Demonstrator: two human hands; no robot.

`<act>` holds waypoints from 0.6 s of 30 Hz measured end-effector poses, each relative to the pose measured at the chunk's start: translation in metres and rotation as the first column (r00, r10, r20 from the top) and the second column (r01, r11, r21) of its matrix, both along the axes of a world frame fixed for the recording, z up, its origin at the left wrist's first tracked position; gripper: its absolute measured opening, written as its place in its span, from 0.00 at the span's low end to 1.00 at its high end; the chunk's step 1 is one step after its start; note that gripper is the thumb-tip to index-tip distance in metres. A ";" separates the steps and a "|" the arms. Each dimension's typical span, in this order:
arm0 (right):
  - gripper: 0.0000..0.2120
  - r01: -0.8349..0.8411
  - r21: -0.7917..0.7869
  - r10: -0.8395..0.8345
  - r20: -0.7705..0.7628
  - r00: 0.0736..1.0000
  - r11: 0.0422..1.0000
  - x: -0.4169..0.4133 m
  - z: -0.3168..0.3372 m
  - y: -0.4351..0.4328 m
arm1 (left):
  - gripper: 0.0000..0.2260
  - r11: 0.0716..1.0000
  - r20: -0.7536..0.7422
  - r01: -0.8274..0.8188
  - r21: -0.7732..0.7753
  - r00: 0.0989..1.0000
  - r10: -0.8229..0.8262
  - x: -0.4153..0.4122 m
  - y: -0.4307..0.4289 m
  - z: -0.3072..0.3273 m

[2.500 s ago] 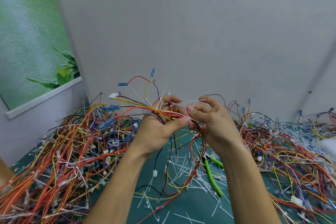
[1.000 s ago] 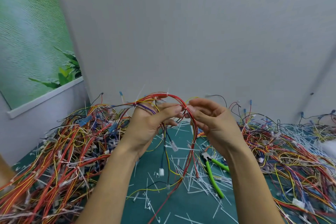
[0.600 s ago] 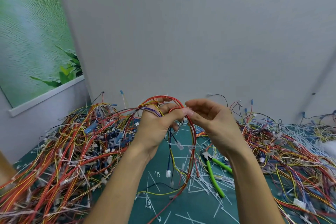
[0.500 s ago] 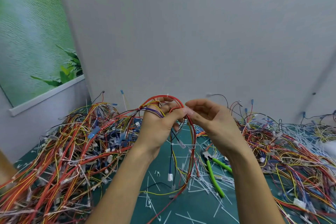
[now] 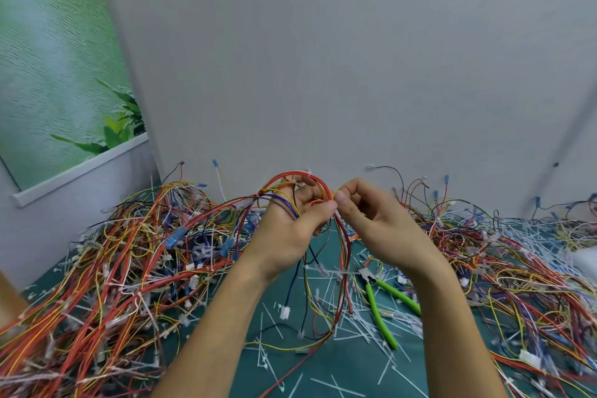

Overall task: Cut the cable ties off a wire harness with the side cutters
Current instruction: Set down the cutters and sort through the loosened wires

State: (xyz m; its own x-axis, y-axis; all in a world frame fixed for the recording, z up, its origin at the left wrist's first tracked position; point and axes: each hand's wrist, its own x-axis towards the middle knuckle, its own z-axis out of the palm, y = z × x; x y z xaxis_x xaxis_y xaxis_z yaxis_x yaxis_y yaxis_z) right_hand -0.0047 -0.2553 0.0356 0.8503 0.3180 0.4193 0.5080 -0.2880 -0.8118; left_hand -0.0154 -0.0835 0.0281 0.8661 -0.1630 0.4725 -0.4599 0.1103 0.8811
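Gripping the harness point(image 5: 345, 245) at mid-frame, my left hand point(image 5: 287, 229) curls its fingers round the wires. My right hand point(image 5: 381, 223) pinches thumb and forefinger on them just beside. Cutters point(image 5: 376, 307) lie untouched on the mat point(image 5: 339, 368), below my right wrist, among cut ties point(image 5: 352, 326).

A green cutting mat point(image 5: 349, 362) carried heaps of wire harnesses point(image 5: 106, 284) along its left and right edges; cut cable ties point(image 5: 352, 329) and green-handled side cutters point(image 5: 376, 310) lay between them.

L hand point(image 5: 290, 226) & R hand point(image 5: 381, 226) bare, forearms point(image 5: 223, 326) bare to frame edge
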 end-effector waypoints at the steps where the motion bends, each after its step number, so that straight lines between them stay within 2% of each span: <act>1: 0.14 0.000 -0.009 0.000 0.013 1.000 1.000 0.001 0.000 -0.001 | 0.09 1.000 -0.001 -0.002 -0.003 1.000 0.002 0.000 0.000 -0.001; 4: 0.13 0.015 0.029 -0.017 0.063 0.998 0.999 0.002 0.000 -0.001 | 0.15 1.000 0.008 0.002 -0.010 1.000 -0.002 0.002 0.001 -0.003; 9: 0.09 0.079 0.105 -0.089 0.094 0.992 0.991 0.002 -0.001 0.004 | 0.05 1.000 0.008 0.012 -0.025 1.000 -0.012 0.001 0.001 -0.004; 16: 0.09 0.138 0.159 -0.150 0.067 0.986 0.978 0.003 -0.004 0.006 | 0.07 0.996 0.002 0.025 -0.080 1.000 -0.025 0.001 -0.001 -0.003; 18: 0.10 0.155 0.160 -0.169 0.079 0.983 0.975 0.004 -0.003 0.009 | 0.05 0.994 0.004 0.029 -0.106 1.000 -0.029 0.002 0.001 -0.002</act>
State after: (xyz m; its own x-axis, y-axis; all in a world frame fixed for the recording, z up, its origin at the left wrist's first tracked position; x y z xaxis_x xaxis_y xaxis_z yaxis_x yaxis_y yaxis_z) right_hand -0.0011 -0.2462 0.0321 0.8413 0.1060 0.5301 0.5386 -0.2491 -0.8049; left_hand -0.0139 -0.0826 0.0260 0.8604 -0.1369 0.4909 -0.4577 0.2161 0.8624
